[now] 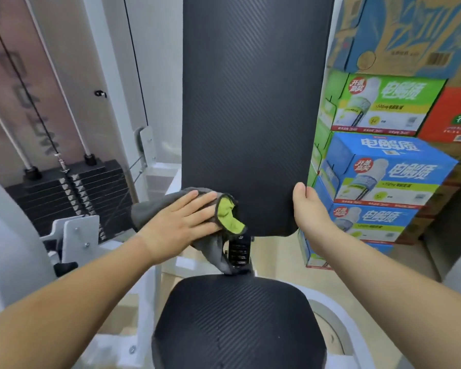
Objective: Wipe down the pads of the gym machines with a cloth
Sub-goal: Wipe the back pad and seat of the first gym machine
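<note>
A tall black back pad (pixel 253 102) stands upright in the middle of the view, with a black seat pad (pixel 237 323) below it. My left hand (pixel 181 222) lies flat, fingers together, pressing a grey cloth with a green underside (pixel 228 217) against the pad's lower left corner. Part of the cloth hangs down past the pad's bottom edge. My right hand (pixel 308 209) grips the pad's lower right edge, thumb on the front face, fingers hidden behind it.
A black weight stack (pixel 72 190) with guide rods and a cable stands at the left inside the white machine frame (pixel 75 235). Stacked drink cartons (pixel 378 166) crowd the right side, close to the back pad.
</note>
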`<state>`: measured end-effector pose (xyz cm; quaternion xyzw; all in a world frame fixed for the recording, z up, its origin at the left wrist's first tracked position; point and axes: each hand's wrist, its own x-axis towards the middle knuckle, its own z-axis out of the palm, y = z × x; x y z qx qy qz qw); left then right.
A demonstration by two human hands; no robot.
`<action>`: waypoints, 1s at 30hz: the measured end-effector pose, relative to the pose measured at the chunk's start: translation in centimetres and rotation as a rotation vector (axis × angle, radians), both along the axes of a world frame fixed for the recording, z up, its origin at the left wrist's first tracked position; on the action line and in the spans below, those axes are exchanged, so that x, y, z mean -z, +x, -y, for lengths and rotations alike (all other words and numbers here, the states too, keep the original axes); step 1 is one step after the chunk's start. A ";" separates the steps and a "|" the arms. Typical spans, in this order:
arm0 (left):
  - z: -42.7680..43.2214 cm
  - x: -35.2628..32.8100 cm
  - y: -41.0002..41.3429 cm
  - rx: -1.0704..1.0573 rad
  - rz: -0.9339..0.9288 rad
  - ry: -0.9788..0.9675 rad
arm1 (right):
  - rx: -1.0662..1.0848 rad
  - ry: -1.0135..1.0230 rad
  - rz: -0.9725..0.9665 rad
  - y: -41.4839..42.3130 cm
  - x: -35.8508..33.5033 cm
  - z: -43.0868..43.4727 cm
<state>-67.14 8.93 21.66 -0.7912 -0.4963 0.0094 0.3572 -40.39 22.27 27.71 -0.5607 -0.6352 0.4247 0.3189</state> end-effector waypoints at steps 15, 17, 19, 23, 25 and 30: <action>5.2 -6.4 8.7 -0.244 1.364 -0.282 | -0.201 -0.054 0.169 4.6 2.9 4.5; 7.4 -10.6 9.1 -0.214 1.418 -0.186 | -0.235 -0.013 0.142 5.8 4.8 6.6; 9.3 -13.5 10.4 -0.114 1.462 -0.171 | -0.237 0.013 0.131 6.4 6.6 8.0; 11.2 -8.2 15.4 -0.150 1.187 -0.580 | -0.227 0.040 0.155 7.3 9.9 9.5; 11.8 -2.7 17.3 -0.346 0.939 -0.870 | -0.224 0.074 0.210 7.4 11.0 10.0; 8.3 1.2 15.0 -0.494 0.908 -0.852 | -0.170 0.164 0.227 6.9 12.3 9.3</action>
